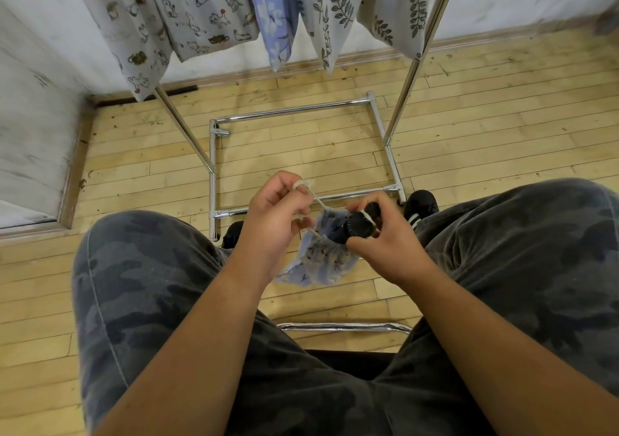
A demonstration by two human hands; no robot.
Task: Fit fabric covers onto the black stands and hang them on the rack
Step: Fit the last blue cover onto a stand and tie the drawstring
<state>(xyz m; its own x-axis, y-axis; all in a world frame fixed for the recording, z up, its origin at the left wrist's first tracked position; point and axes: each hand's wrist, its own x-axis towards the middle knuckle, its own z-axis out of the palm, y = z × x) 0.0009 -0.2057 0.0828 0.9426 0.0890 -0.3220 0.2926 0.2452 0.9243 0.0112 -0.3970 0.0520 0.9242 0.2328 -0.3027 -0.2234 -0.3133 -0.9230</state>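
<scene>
I sit facing the chrome rack [405,80]. My right hand [382,244] grips the round top of a black stand [360,226], and a white cord crosses that top. A blue patterned fabric cover [321,261] hangs gathered below the stand. My left hand [274,221] pinches the cover's white drawstring [316,201] and pulls it up and to the left. Most of the stand is hidden inside the cover. Several covered stands hang from the rack at the top: cat print [187,16], blue floral [274,20], leaf print [338,10].
The rack's chrome base frame [214,167] lies on the wooden floor just past my knees. My feet in black shoes [420,204] rest near its front bar. A chrome chair rail [345,327] runs between my legs. White walls stand left and behind the rack.
</scene>
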